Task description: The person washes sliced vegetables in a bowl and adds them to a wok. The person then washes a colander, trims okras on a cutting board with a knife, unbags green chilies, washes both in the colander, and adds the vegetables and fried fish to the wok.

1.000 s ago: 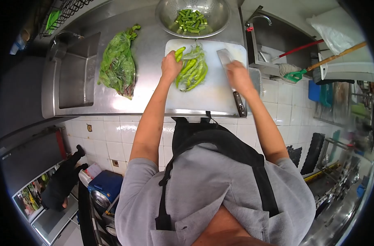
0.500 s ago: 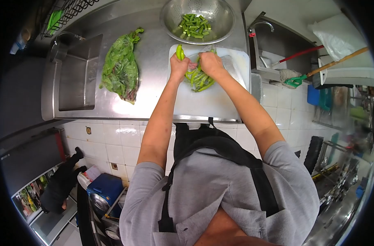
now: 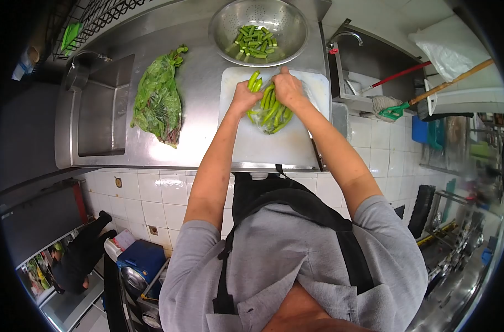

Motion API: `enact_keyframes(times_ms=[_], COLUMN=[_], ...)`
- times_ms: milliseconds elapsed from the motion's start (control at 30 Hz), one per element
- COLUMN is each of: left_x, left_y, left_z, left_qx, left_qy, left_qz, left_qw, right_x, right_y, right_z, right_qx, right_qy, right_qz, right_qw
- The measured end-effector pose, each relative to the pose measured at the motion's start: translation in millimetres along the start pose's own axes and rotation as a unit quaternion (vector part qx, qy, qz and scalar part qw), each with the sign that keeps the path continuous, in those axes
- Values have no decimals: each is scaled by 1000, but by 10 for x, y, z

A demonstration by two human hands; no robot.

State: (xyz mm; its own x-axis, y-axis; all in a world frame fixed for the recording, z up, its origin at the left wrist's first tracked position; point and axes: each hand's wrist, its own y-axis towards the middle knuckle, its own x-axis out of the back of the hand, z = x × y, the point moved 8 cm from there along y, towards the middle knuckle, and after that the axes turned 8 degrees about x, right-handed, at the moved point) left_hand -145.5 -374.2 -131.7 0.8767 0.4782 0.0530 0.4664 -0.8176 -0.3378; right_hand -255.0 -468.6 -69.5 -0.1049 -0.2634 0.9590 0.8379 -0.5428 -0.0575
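Observation:
My left hand [image 3: 245, 99] is closed around a few long green chili peppers [image 3: 255, 81], whose tips stick out above the fingers. Beside it, my right hand [image 3: 288, 89] grips the top of a clear plastic bag [image 3: 278, 123] filled with more of these peppers. The bag rests on a white cutting board [image 3: 252, 152], and my right fingers partly hide its mouth. Just behind the board, a perforated metal colander [image 3: 297, 34] contains several short cut green pieces [image 3: 256, 42].
Leafy greens in a clear bag [image 3: 159, 102] lie on the steel counter [image 3: 199, 119] to the left. Beyond them is a sink [image 3: 102, 122]. A second basin with a faucet [image 3: 346, 36] and a mop [image 3: 393, 110] are at right. Another person [image 3: 78, 260] is at lower left.
My left hand now shows more peppers in its grasp. The pepper bag is more open to view between my hands, its peppers bunched upright. The camera view has shifted slightly.

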Motion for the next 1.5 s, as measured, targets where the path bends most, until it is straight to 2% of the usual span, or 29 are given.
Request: enact_keyframes(times_ms=[67,133,167,233,333,367,433,533,667,767,800,833,867,900,1000,1033,1133,1200,1233,1300,1333,1367,1467,1500], left_x=[42,116,180,323,576,583,600,173,-43,-90,-92,-79,-52,-9,315,421,746,920,1017,1158,1195,1103,693,560], left_y=[-91,-133,-168,-282,-516,-578,-771,-742,-545,-508,-509,-514,-530,-566,-594,-630,-658,-695,-774,-809,-825,-852,-739,-822], left_z=[46,137,101,41,-181,-227,-541,-699,-482,-457,-450,-427,-401,-384,-408,-471,-658,-677,-784,-806,-812,-901,-843,-1042], left_qx=[37,96,69,18,-70,-83,-108,-118,-72,-91,-92,-84,-76,-67,-61,-64,-79,-90,-147,-193,-215,-204,-165,-239], left_qy=[-2,-32,-35,-40,155,183,238,244,241,216,206,208,209,212,6,-31,-140,-213,-177,-179,-181,-175,3,63], left_qz=[-9,-13,-36,-84,-209,-222,-251,-132,-118,-121,-121,-126,-131,-135,-140,-165,-223,-240,-281,-313,-328,-282,-123,-124], left_qw=[999,995,996,996,963,954,932,953,961,965,967,966,966,966,988,984,961,943,932,913,902,921,979,961], right_x=[-48,58,111,110,-42,-106,-13,34,85,226,78,-155,-420,-467,-412,-321,206,570,711,805,714,532,171,317], right_y=[24,-13,-37,-56,-31,-12,-74,-144,-236,-326,-255,-181,-176,-209,-304,-398,-586,-799,-958,-1374,-1546,-1672,-1874,-1709], right_z=[-6,105,174,200,137,81,175,328,315,176,-29,-229,-405,-461,-541,-533,-536,-733,-980,-1533,-1820,-2061,-2258,-2016], right_qx=[45,139,186,206,187,170,221,268,264,175,67,-44,-153,-179,-131,-135,-82,-38,-4,-102,-120,-129,-99,-67], right_qy=[-35,27,57,61,110,132,83,80,110,235,370,493,601,688,762,710,752,788,743,523,313,81,20,68], right_qz=[28,15,9,-2,5,10,-17,-42,-83,-180,-175,-166,-152,-152,-81,-70,-152,-200,-258,-297,-226,-139,-95,-127], right_qw=[998,990,981,977,976,976,972,959,955,939,910,853,770,686,629,687,636,581,618,792,915,979,990,987])
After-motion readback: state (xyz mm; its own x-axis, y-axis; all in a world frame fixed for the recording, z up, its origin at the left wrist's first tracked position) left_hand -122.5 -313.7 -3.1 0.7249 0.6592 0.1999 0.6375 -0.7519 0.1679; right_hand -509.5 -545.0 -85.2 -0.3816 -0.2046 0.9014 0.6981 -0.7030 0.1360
